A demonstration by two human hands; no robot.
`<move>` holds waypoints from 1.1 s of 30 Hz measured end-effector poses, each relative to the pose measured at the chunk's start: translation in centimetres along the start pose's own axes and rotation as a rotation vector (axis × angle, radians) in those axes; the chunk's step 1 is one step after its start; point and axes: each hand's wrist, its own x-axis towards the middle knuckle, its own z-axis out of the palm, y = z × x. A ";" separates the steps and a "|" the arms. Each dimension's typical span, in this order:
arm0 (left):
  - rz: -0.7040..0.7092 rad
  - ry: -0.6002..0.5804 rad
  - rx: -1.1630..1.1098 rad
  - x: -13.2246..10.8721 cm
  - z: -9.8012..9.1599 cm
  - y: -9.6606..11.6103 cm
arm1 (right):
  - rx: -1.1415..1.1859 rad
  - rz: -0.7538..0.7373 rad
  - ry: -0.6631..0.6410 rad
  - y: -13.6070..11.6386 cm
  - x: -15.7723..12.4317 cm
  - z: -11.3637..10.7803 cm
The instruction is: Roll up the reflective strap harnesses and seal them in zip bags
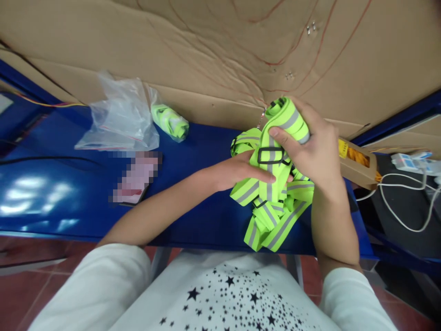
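Blue tabletop (pixel 206 216) | right hand (pixel 319 151): fingers wrap lime strap roll (pixel 284 117) | left hand (pixel 243 172): fingers pinch its tail (pixel 269 189) (black buckle (pixel 270 162) between)

Neon yellow-green straps (pixel 265 218) with a grey stripe along the middle and black buckles (pixel 272 148). Part is wound into a thick roll (pixel 291 117), held tilted above the blue tabletop (pixel 203 220); more lies below in a loose, folded heap (pixel 282 230) reaching the front edge.

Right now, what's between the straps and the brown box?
The right hand, gripping the straps; the brown box shows on its other side. Head view.
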 end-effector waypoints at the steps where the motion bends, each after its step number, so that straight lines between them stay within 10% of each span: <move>1: -0.003 0.018 0.011 0.1 0.0 -0.3 | 0.016 0.004 -0.013 0.0 0.1 -0.2; 17: 0.184 -0.217 0.764 -1.2 -1.6 2.9 | 0.899 0.706 -0.372 0.9 0.1 -1.0; 21: 0.354 -0.043 0.974 -1.5 -2.1 3.5 | 0.845 0.680 -0.386 1.4 0.2 -0.7; 28: 0.444 -0.078 1.035 -2.0 -2.0 3.8 | 0.943 0.609 -0.413 1.7 0.4 2.2; 33: 0.466 -0.029 1.032 -1.2 -3.0 3.3 | 0.655 0.375 -0.174 2.6 0.6 2.9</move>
